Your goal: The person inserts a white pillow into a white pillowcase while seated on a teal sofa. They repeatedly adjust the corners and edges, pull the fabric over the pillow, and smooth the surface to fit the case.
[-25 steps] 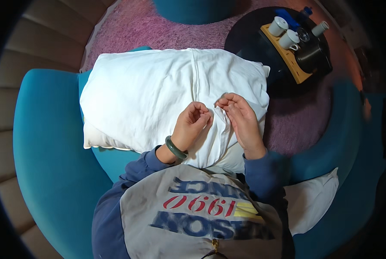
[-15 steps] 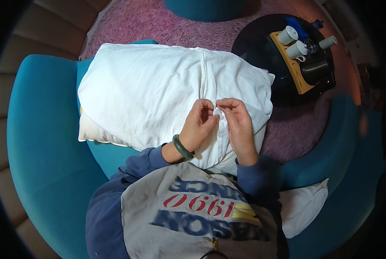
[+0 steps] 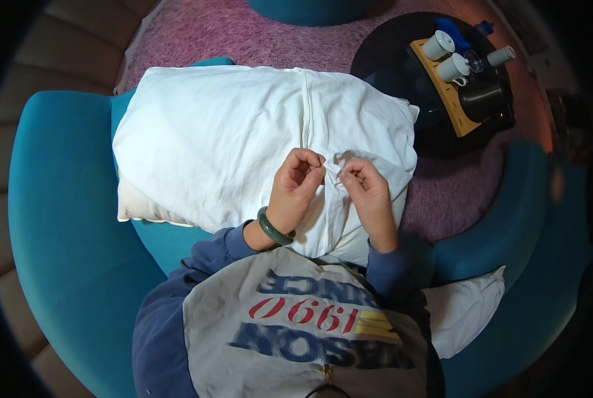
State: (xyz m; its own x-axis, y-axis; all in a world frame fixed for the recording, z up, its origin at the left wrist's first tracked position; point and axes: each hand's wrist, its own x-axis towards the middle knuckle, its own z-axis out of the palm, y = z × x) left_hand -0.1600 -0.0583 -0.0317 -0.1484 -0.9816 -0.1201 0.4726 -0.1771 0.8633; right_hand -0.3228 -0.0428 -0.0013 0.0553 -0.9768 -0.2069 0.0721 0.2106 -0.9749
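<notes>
A large white pillow in a pillowcase [image 3: 210, 139] lies across my lap, with a seam running over it right of the middle. My left hand [image 3: 296, 189], with a dark green bangle [image 3: 274, 227] at the wrist, pinches the pillowcase's gathered edge at the near side of that seam. Just to its right, my right hand [image 3: 368, 192] pinches the same bunched cloth between thumb and fingers. A small fold of fabric stands up between the two hands. Cream-coloured inner fabric [image 3: 140, 207] peeks out at the pillow's near left corner.
I sit in a teal armchair [image 3: 57, 232]. A second white pillow [image 3: 465, 312] lies at my right side. Beyond, on a pink rug [image 3: 197, 36], a round black table [image 3: 389, 56] bears a wooden tray [image 3: 461, 119] with white cups [image 3: 453, 67] and a black kettle [image 3: 485, 99].
My right hand has drawn slightly down and away from the left, and its grip on the cloth has shifted. A fold of pillowcase now stands up between them.
</notes>
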